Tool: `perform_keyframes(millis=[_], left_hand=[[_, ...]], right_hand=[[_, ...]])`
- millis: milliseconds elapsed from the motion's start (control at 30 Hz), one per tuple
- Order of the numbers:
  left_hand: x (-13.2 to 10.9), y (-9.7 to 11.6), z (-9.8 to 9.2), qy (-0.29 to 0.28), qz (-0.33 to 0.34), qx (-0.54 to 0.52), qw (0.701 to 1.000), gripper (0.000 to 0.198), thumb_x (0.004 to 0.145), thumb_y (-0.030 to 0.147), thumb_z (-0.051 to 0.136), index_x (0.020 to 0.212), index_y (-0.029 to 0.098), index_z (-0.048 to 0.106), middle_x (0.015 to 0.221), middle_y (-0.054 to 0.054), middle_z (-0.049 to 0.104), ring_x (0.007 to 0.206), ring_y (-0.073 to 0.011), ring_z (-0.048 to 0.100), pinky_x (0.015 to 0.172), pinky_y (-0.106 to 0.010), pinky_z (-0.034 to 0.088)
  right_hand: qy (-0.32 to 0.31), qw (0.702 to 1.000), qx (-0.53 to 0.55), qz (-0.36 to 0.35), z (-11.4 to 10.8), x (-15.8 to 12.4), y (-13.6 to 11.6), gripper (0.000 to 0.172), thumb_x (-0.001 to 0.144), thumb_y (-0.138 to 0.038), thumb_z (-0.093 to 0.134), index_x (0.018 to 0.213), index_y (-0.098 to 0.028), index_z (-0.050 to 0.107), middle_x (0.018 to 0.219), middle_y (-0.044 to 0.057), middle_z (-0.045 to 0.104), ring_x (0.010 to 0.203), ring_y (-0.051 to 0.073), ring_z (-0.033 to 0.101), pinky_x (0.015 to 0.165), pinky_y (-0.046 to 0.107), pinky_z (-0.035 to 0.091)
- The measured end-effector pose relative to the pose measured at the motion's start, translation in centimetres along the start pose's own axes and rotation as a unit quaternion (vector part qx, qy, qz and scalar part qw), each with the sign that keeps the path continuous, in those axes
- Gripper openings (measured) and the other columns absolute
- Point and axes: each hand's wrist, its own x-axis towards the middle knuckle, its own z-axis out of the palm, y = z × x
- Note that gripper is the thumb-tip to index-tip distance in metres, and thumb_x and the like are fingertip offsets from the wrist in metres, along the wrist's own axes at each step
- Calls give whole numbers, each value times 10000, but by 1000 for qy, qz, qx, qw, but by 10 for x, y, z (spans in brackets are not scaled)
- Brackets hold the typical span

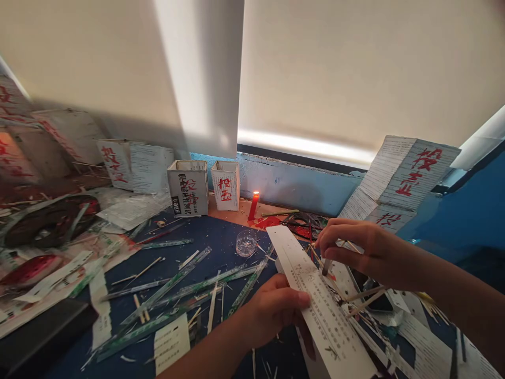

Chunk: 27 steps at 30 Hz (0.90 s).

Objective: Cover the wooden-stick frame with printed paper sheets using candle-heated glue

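Observation:
My left hand (272, 310) is closed around a long white paper piece (315, 300) covered in small printed text, thumb pressed on its top face. My right hand (359, 247) hovers over the same piece, fingers pinched on a small thin dark tool (326, 267) whose tip touches the paper. Both hands work above a dark blue tabletop (221, 242) littered with thin sticks and green-printed paper strips (185, 284). A lit red candle (253, 205) stands just beyond the paper piece.
A small clear glass dish (246, 243) sits left of the paper piece. Open paper boxes with red characters (225, 185) line the back wall; a taller folded paper structure (406, 176) leans at right. Scraps and a dark object (51, 221) crowd the left side.

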Motion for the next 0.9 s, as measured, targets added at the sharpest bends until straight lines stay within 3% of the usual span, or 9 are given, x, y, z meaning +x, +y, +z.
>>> perform_keyframes(millis=[200, 367, 600, 733, 900], left_hand=[[0, -3, 0, -6, 3, -12, 1000, 306, 804, 289, 713, 1054, 113, 743, 921, -135, 774, 708, -176, 736, 791, -290, 568], [1, -4, -2, 0, -4, -7, 1000, 342, 798, 312, 733, 1068, 102, 735, 910, -160, 769, 699, -205, 733, 663, -281, 579], [0, -3, -2, -2, -13, -2, 1000, 370, 792, 343, 728, 1061, 89, 733, 906, -181, 762, 700, -221, 726, 577, -264, 567], [0, -4, -2, 0, -10, 2, 1000, 344, 799, 326, 721, 1059, 100, 731, 925, -164, 767, 697, -210, 732, 701, -309, 576], [0, -5, -2, 7, -2, -13, 1000, 306, 805, 277, 710, 1066, 117, 727, 937, -143, 771, 725, -204, 741, 794, -335, 566]], right_hand=[[30, 999, -19, -11, 4, 0, 7, 177, 989, -394, 574, 977, -255, 683, 940, 7, 659, 854, 153, 616, 754, 287, 489], [80, 996, -26, -30, 10, 3, 19, 154, 985, -394, 583, 944, -262, 649, 867, -26, 636, 764, 119, 579, 658, 244, 460], [133, 991, -26, -10, 16, 6, 11, 164, 995, -372, 563, 923, -238, 623, 828, -27, 624, 715, 107, 549, 637, 240, 441], [119, 993, -16, -10, 15, 6, 10, 166, 995, -378, 562, 927, -244, 634, 838, -27, 630, 719, 109, 553, 631, 243, 440], [56, 998, -1, -6, 8, 3, 6, 160, 993, -390, 570, 968, -262, 662, 893, -20, 654, 807, 130, 593, 699, 257, 465]])
